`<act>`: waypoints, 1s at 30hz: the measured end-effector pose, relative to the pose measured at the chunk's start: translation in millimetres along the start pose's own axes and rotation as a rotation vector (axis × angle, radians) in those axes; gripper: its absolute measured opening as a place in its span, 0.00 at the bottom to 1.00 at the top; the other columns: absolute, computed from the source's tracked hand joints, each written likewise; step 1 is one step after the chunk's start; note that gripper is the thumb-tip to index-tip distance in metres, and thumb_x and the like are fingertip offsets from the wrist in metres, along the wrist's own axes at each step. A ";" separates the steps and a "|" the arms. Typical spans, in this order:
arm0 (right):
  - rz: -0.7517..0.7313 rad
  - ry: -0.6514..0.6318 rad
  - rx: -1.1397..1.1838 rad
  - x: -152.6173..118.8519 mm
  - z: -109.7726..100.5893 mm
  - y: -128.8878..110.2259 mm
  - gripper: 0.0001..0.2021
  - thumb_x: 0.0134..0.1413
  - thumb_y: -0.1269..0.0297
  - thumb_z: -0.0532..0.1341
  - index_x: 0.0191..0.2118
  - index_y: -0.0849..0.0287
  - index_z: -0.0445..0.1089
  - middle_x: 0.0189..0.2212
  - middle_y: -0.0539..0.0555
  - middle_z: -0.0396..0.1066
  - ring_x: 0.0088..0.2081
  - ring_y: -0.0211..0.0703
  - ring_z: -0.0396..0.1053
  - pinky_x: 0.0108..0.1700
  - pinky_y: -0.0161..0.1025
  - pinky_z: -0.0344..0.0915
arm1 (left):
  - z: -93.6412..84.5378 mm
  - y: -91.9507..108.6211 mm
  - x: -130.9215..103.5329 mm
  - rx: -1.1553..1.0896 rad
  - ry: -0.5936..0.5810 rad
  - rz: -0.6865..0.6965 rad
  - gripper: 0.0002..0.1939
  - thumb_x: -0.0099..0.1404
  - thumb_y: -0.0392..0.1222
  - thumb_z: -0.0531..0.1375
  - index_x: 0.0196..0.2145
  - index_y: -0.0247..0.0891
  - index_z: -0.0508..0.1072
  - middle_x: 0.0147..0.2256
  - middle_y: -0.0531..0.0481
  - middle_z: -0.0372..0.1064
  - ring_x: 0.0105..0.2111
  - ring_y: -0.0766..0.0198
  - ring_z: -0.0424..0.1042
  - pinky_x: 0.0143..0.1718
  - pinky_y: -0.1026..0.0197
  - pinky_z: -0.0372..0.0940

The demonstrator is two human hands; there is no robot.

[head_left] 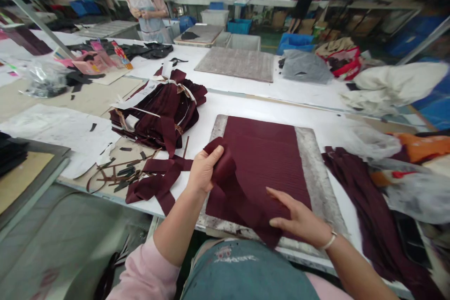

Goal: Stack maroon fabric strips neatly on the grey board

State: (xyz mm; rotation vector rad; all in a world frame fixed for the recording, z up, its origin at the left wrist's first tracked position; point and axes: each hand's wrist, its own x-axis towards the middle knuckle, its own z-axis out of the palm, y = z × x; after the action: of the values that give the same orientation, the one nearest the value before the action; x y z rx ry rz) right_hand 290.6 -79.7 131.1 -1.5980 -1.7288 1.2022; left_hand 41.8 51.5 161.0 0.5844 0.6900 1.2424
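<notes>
The left hand (pixel 205 168) pinches a folded dark-red strip (pixel 225 168) between thumb and bent fingers, its forearm reaching up from 7 o'clock. The right hand (pixel 298 219) comes in from 4 o'clock, palm down, with thumb and fingers spread beside the strip's lower end; whether it presses on anything, I cannot tell. The strip hangs from the left hand, slanting towards 5 o'clock across a dark-red cloth (pixel 265 159).

This cloth lies on a mottled grey board (pixel 312 159) on the white-covered bench (pixel 197 143). Beyond it, a grey slab (pixel 239 63) lies at 12 o'clock, with blue bins (pixel 239 26) farther back in a large workroom. A person (pixel 149 9) stands at 11 o'clock.

Around the board, a tied bundle (pixel 158 115) of dark-red pieces sits at 10 o'clock, and loose ribbons (pixel 154 185) and scraps (pixel 123 171) lie at 9 o'clock. A long dark-red garment piece (pixel 362 206) crowds the edge from 3 to 4 o'clock, near clear plastic bags (pixel 418 192). The strip and right hand cover part of the cloth.
</notes>
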 end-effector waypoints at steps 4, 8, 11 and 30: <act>-0.209 0.149 0.135 15.2 2.5 -36.8 0.37 0.48 0.58 0.65 0.62 0.52 0.51 0.56 0.59 0.60 0.51 0.49 0.64 0.50 0.45 0.64 | 42.3 -19.2 -21.9 0.199 -0.189 -0.067 0.16 0.47 0.44 0.69 0.34 0.34 0.76 0.27 0.50 0.74 0.23 0.66 0.70 0.26 0.65 0.66; -0.246 0.250 0.218 12.4 2.6 -64.8 0.12 0.50 0.57 0.64 0.37 0.60 0.72 0.32 0.52 0.71 0.35 0.41 0.68 0.39 0.38 0.66 | 60.0 -33.7 -35.6 0.417 -0.248 0.067 0.14 0.48 0.46 0.68 0.31 0.34 0.76 0.27 0.51 0.73 0.26 0.66 0.69 0.27 0.67 0.63; -0.214 0.348 0.336 -0.2 -2.1 -71.9 0.11 0.50 0.57 0.64 0.30 0.60 0.72 0.27 0.49 0.70 0.31 0.39 0.67 0.36 0.37 0.66 | 58.3 -38.6 -44.1 0.389 -0.371 0.106 0.18 0.54 0.53 0.63 0.35 0.36 0.76 0.32 0.48 0.73 0.35 0.60 0.71 0.37 0.63 0.65; -0.258 0.546 0.866 -48.1 -35.8 -59.8 0.14 0.44 0.65 0.68 0.41 0.55 0.73 0.39 0.51 0.75 0.39 0.44 0.71 0.46 0.44 0.67 | 38.2 -77.1 -94.3 0.379 -0.557 -0.407 0.11 0.49 0.40 0.68 0.31 0.34 0.75 0.28 0.51 0.72 0.25 0.70 0.67 0.29 0.68 0.61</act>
State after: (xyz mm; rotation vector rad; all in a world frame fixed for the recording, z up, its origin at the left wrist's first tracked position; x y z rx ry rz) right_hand 298.1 -111.8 209.1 -0.9925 -0.8400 1.0338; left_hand 103.5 -58.9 144.4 0.9987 0.5322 0.5270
